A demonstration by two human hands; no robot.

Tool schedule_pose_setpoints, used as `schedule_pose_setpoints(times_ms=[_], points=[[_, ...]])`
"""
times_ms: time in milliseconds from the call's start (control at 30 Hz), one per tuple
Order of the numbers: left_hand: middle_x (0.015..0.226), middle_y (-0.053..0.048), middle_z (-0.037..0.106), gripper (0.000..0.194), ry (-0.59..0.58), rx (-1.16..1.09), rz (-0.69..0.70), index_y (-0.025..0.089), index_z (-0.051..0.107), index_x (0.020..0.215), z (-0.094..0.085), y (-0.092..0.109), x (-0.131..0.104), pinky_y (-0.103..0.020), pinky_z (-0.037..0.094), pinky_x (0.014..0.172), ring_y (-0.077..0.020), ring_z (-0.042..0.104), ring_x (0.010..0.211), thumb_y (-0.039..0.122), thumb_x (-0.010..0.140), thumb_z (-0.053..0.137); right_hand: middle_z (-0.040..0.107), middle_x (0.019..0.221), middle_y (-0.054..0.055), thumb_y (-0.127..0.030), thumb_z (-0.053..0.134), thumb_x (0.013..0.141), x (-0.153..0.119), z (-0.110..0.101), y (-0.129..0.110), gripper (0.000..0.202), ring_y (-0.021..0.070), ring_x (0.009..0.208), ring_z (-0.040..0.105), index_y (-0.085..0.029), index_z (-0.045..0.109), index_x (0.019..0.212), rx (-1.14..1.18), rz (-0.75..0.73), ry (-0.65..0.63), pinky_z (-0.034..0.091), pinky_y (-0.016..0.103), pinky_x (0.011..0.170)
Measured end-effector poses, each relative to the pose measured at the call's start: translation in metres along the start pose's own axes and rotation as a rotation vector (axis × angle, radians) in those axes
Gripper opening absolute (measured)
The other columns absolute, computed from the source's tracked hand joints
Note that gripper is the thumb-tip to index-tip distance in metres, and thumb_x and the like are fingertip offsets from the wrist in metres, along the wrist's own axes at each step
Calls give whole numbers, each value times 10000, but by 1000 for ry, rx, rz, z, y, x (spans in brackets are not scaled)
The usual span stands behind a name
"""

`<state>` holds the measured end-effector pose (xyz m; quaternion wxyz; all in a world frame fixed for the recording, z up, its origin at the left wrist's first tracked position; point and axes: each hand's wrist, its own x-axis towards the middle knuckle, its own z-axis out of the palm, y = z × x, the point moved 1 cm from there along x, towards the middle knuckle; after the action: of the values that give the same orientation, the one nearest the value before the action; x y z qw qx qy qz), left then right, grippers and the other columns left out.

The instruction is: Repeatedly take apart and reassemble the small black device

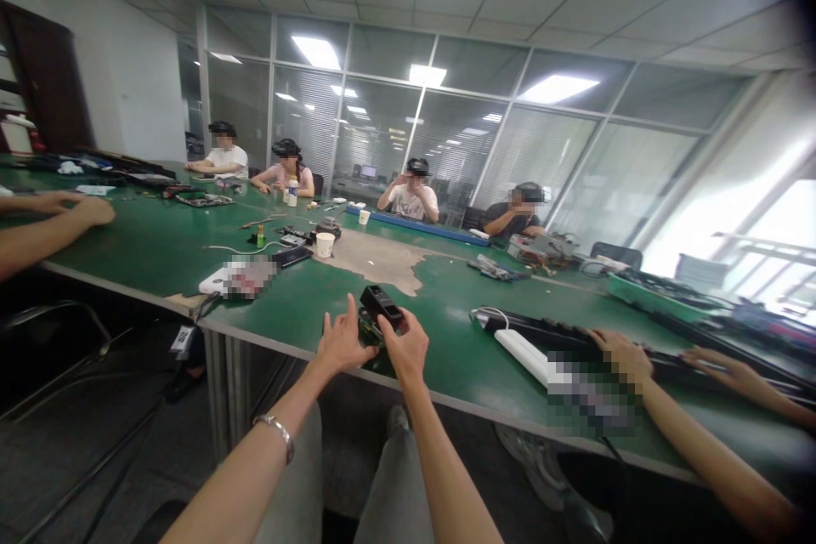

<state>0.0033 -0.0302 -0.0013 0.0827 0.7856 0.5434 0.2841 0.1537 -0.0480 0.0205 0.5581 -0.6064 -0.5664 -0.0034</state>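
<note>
Just over the near edge of the green table, my right hand (408, 346) grips a black box-shaped part (381, 306) with square openings in its top, thumb along its near side. My left hand (344, 338) is at the left of that part, its index finger raised and its fingers apart. The left thumb reaches toward the lower side of the part; whether it touches is unclear. Beneath the black part, a small greenish piece like a circuit board (370, 328) shows between my hands, partly hidden by them. A silver bracelet is on my left wrist.
On the green table (446, 348) lie a white power strip (519, 355) at the right and a white device (220, 276) at the left. A paper cup (325, 245) stands behind. Co-workers' arms reach in from both sides; several people sit opposite. A green basket (656, 297) is far right.
</note>
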Motion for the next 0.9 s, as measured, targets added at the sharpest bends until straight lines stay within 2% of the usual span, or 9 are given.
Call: schedule_pose_setpoints(times_ms=[100,233,433,567,700,900], points=[[1392,-217,473,1256,-22,25,-13,54,-165,1470,2,0,2,-545,67,1130,-360,373,1332,768,685,508,701,972,68,-562,567,777,13,-6,6,530,186,811,629,-174,639,1131,17,79,53,450,275,764],[1413,-249,431,1305,-55,67,-62,44,-105,1480,4,0,6,-575,46,1122,-390,336,1349,844,630,479,706,895,74,-609,565,753,21,-11,31,541,219,782,632,-186,662,1075,-161,197,41,439,300,714],[1433,-244,409,1323,-70,64,-117,127,-64,1494,6,9,15,-685,18,1064,-432,332,1329,826,563,564,703,941,121,-540,599,741,14,-7,59,501,262,855,645,-166,658,1069,-229,190,-1,442,328,743],[1412,-263,422,1331,-40,61,-184,125,-75,1491,10,20,19,-726,59,1022,-462,349,1301,789,562,610,658,1099,203,-500,678,684,12,-4,61,667,322,1011,614,-94,589,1206,-272,150,-10,428,372,850],[1400,-257,427,1367,58,71,-152,82,-115,1479,14,25,14,-658,73,1069,-433,362,1298,764,572,647,603,1195,252,-484,703,665,11,-4,60,788,360,1091,571,-40,518,1289,-294,138,-5,400,404,911],[1365,-232,477,1349,59,44,-133,56,-164,1464,13,20,8,-565,110,1105,-398,407,1274,691,615,671,669,1054,190,-481,619,738,9,-7,59,557,311,979,617,-101,620,1145,-264,166,-6,426,377,849]])
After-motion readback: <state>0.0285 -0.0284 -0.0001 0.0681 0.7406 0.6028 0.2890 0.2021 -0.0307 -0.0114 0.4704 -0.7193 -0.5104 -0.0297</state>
